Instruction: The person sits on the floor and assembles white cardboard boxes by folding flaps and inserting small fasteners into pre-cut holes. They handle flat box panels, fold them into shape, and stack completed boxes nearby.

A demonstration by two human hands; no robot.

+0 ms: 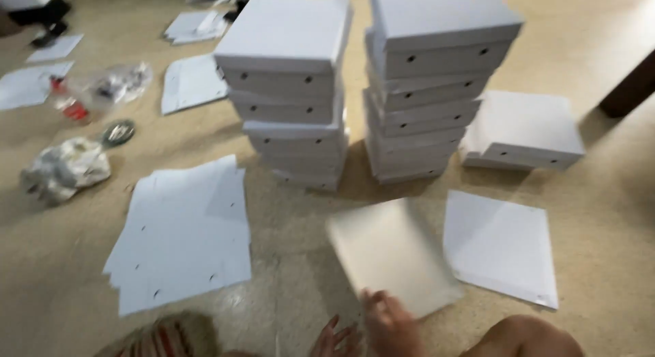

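Below: blurred flat grey cardboard sheet (392,254) on floor, before two stacks of white lidded boxes (361,91). Right hand (390,323) grips its near edge; left hand (336,340), beside, fingers spread, partly cut off.

Right hand (392,323) fingers on blurred white sheet (392,254); left hand (334,340) beside; box stacks (286,91) behind.
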